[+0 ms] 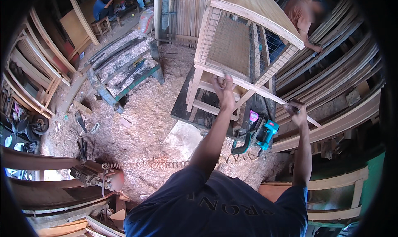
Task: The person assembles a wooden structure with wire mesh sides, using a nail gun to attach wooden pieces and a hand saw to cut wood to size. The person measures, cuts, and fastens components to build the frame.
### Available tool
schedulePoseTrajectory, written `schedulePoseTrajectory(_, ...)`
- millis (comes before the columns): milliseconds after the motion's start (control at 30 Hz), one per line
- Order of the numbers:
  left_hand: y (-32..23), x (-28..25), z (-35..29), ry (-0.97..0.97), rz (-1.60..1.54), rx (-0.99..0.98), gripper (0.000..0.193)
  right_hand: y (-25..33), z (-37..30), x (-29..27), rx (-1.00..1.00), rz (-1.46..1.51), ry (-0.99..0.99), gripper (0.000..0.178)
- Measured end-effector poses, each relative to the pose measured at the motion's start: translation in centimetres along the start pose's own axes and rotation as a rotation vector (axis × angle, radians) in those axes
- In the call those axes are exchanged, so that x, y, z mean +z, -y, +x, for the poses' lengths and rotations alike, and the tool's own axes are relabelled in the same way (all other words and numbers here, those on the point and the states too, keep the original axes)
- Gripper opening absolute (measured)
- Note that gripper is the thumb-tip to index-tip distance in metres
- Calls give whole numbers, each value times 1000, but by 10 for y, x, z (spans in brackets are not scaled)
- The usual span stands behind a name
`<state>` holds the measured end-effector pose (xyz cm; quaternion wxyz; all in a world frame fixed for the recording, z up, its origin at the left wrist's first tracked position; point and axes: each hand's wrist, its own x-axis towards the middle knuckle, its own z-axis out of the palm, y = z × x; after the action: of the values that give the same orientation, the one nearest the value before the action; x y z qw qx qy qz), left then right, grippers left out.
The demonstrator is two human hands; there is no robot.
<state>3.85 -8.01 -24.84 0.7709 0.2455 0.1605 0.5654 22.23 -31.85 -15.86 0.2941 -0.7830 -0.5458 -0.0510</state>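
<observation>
A wooden cage (248,19) with wire mesh sides and a plywood panel stands on legs on a dark workbench (179,106). My left hand (224,91) is closed around the cage's lower front rail, thumb on top. To its right, a thin wooden strip (275,97) runs along that rail and sticks out past the cage's corner. My right hand (296,112) is closed on the strip near its free end. Something small and dark shows at those fingers, too small to name. Below the cage on the bench lie a teal nail gun (268,133) and a pink tape measure (253,116).
A coiled air hose (166,164) crosses the shavings-covered floor toward a compressor (97,177). A low metal-framed stand (124,67) is at the left. Long boards (331,63) fill the right side, where another person (299,19) works. More people (104,7) sit far back.
</observation>
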Motion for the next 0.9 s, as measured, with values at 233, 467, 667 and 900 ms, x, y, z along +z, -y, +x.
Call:
schedulePoseTrajectory(233,5,-3,3,55,-13,3,95,-8,1,3,-13,-6,-5,20)
schedulePoseTrajectory(467,4,-4,-1,57,-69,-14,100,-10,2,6,-33,3,-32,18)
schedulePoseTrajectory(667,9,-7,-10,51,-209,53,81,-7,-12,-5,-99,-16,-54,18)
schedulePoseTrajectory(900,10,-6,-12,144,-134,109,82,-11,-18,-20,-65,-8,-108,17)
